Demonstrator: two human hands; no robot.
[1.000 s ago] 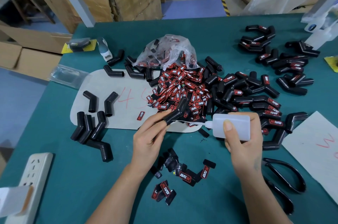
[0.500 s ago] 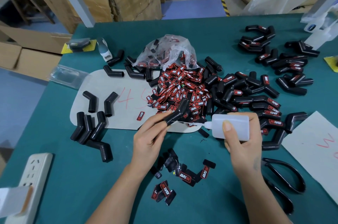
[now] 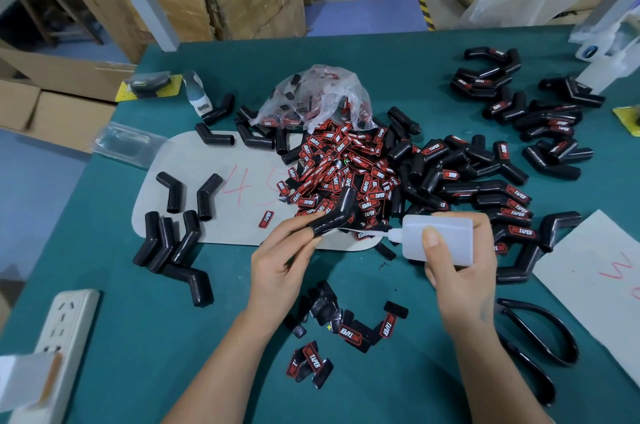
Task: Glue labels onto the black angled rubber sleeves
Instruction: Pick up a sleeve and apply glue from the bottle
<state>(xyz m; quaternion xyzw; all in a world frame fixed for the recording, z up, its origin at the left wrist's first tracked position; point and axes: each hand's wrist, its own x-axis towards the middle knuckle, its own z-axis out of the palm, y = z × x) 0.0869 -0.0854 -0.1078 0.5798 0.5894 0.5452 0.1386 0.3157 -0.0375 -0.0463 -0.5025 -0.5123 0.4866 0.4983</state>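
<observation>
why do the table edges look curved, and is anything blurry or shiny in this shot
Head view: the wide-angle lens bows the teal table edges; the centre is sharp, with label print readable; the white power strip and corners look soft; soft overhead light puts glare on the crinkled clear plastic bag and on the black angled rubber sleeve held in the left hand.

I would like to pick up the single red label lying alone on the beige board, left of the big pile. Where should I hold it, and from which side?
Probably pinch the single label across its two long edges, coming straight down from above. It lies flat and alone on the beige board, tilted slightly, with free board all around, so fingers can close on both long sides without touching the label pile.
</observation>
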